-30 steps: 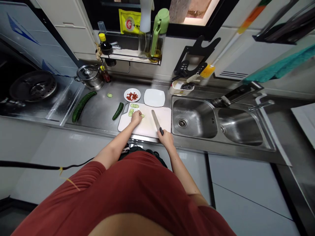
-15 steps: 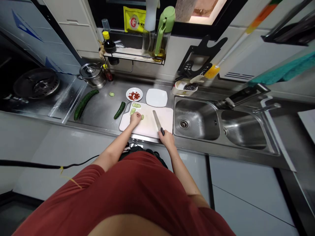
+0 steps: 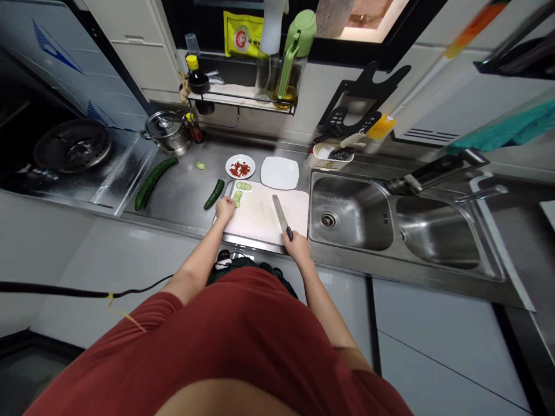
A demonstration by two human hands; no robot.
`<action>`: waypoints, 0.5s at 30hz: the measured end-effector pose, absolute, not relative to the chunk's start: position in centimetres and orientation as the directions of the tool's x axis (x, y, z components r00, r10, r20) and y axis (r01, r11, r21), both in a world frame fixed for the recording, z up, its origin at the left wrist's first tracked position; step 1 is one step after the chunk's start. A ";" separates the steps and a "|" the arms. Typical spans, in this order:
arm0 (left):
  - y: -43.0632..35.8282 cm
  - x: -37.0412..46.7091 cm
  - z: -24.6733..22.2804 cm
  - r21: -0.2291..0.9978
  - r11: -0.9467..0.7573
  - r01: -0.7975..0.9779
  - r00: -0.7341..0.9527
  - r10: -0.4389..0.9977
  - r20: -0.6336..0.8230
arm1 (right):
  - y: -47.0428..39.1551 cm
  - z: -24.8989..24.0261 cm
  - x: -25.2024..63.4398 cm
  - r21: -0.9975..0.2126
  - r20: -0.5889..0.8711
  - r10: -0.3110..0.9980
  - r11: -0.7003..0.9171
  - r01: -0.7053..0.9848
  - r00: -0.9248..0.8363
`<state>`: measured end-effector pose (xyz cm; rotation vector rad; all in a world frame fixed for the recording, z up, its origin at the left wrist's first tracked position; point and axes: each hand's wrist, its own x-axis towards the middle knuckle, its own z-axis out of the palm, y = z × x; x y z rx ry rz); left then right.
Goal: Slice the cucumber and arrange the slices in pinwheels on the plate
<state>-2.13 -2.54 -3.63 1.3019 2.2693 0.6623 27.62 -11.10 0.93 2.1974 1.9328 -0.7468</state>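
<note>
The fingers of my left hand (image 3: 225,211) were curled close by the cucumber slices (image 3: 237,198); I couldn't tell whether they pinched one. My right hand (image 3: 298,246) was closed around the handle of the knife (image 3: 280,211). The slices lay toward the left of the white cutting board (image 3: 258,222) — thin, light, probably slick and easily torn, best taken by their rims.

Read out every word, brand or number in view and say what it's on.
Nothing reads clearly.
Yellow packet: dark characters and red emblem, too small to read.
Cutting board: faint corner mark, too blurred.
Pale panel: blue shapes, no readable letters.
Tub by the sink: small mark, illegible.
</note>
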 end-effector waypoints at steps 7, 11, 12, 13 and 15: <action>-2.9 -1.9 -2.4 0.532 0.465 0.708 -0.470 0.872 -0.137 | -11.1 1.1 27.6 -0.233 -0.440 0.895 -0.183 0.955 0.065; -3.1 -1.9 -2.4 0.529 0.465 0.710 -0.473 0.871 -0.131 | -11.1 1.1 27.7 -0.240 -0.438 0.897 -0.177 0.955 0.056; -3.1 -1.9 -2.4 0.534 0.463 0.707 -0.474 0.871 -0.127 | -11.0 1.1 27.7 -0.240 -0.440 0.897 -0.175 0.955 0.054; -3.1 -1.9 -2.5 0.540 0.460 0.705 -0.475 0.871 -0.122 | -11.0 1.1 27.7 -0.239 -0.442 0.895 -0.175 0.955 0.054; -3.1 -1.8 -2.6 0.553 0.449 0.702 -0.479 0.872 -0.100 | -10.9 1.1 27.7 -0.234 -0.447 0.893 -0.179 0.956 0.057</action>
